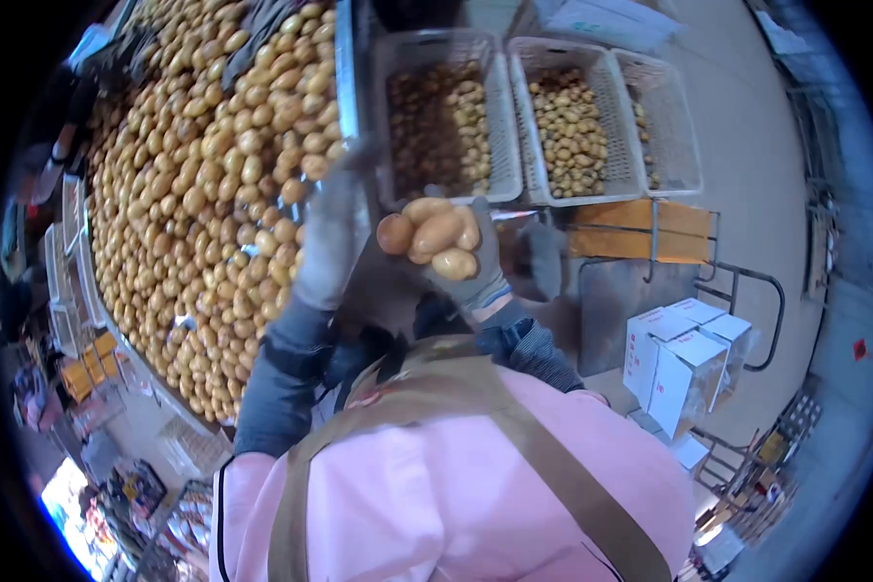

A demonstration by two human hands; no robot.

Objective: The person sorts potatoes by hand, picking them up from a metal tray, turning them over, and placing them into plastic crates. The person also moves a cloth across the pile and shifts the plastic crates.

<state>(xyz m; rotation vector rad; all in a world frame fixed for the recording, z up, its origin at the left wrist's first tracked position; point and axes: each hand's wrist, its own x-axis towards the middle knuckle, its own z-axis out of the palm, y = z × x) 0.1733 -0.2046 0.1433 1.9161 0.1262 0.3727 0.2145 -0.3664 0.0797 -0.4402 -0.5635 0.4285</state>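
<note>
Several yellow-brown potatoes (438,233) rest in a cluster on my right hand (477,260), which wears a grey glove and is curled around them from below. My left hand (328,238), also gloved, is at the edge of the sorting table (352,78), beside a broad layer of potatoes (204,175). Motion blurs its fingers, but they look stretched out, and I see nothing held in it. Just beyond my right hand stands a white crate (507,145) partly filled with potatoes.
A second white crate (553,199) and a third crate (689,145) stand to the right, both with potatoes inside. White cartons (664,373) sit near a metal cart (771,320). A person's arm (66,141) shows at the table's far left.
</note>
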